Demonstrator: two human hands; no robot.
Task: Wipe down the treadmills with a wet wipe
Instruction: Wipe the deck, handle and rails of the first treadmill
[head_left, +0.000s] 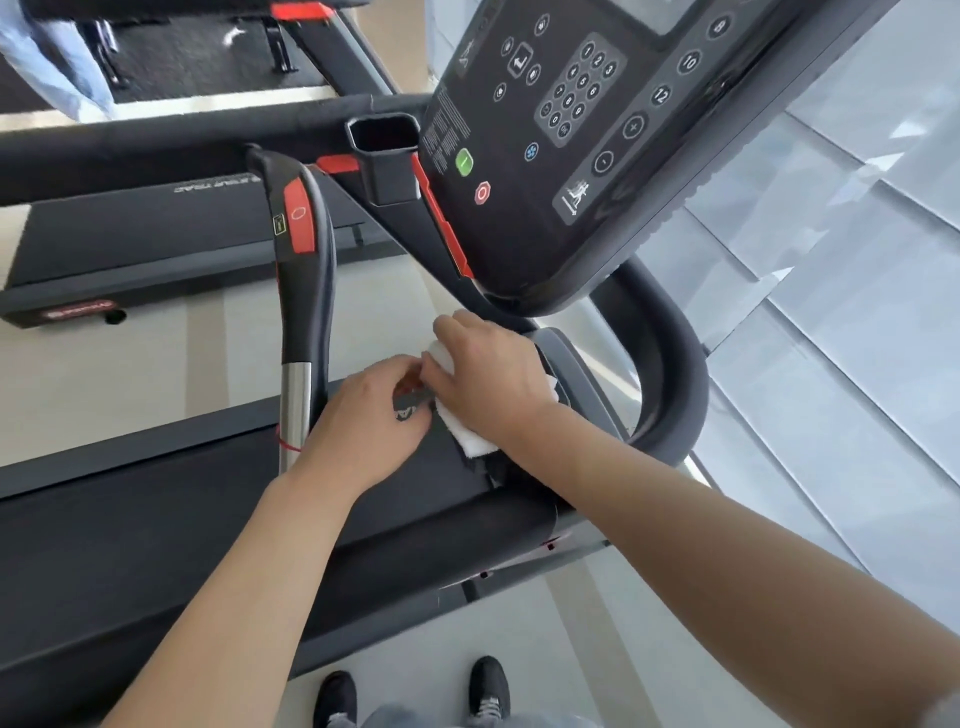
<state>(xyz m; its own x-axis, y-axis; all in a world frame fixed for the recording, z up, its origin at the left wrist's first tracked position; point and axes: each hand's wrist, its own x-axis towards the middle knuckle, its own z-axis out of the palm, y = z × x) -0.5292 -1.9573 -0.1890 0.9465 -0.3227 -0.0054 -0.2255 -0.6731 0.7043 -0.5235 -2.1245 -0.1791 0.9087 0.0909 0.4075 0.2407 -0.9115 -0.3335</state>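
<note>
A black treadmill (156, 545) lies across the view, with its console (571, 130) tilted at the upper right. My right hand (488, 379) lies on a white wet wipe (475, 444) and holds it against the motor cover under the console. Only the wipe's edges show around the hand. My left hand (363, 421) sits just left of it, fingers curled at a small grey and red label or tag (410, 402) by the wipe. What the left fingers pinch is unclear.
A black and red handlebar (301, 249) with a chrome post rises left of my hands. A cup holder (387, 150) sits beside the console. A second treadmill (156, 244) stands behind. Glass panels (831, 312) run along the right. My shoes (488, 691) stand on pale floor.
</note>
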